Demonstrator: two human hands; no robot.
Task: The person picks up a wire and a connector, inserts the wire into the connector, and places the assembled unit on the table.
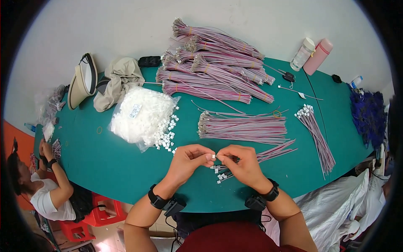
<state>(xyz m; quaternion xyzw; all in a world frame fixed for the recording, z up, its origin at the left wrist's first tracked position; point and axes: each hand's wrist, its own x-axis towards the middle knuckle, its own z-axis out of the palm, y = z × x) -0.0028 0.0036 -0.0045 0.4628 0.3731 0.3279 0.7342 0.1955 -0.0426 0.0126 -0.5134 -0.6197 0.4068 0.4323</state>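
Note:
Over the front of the green table, my left hand [189, 163] pinches a small white plastic connector [213, 156] between thumb and fingertips. My right hand [244, 163] is closed on a thin cable right beside it. Whether the cable's end sits inside the connector is too small to tell. Under and beside my right hand lie loose grey and pink cables [277, 153], several with white connectors [219, 176] on their left ends. Just beyond my hands rests a spread bundle of grey and pink cables [243, 127]. Loose white connectors [168, 136] spill from a clear bag [140, 115] at left.
Tied cable bundles [214, 71] are piled at the back. A fanned cable bundle [317, 140] with white ends lies right. Two bottles [317, 56], a key fob [289, 76], a sun visor [77, 86] and beige cloth [119, 80] stand around. Another person [52, 195] sits far left.

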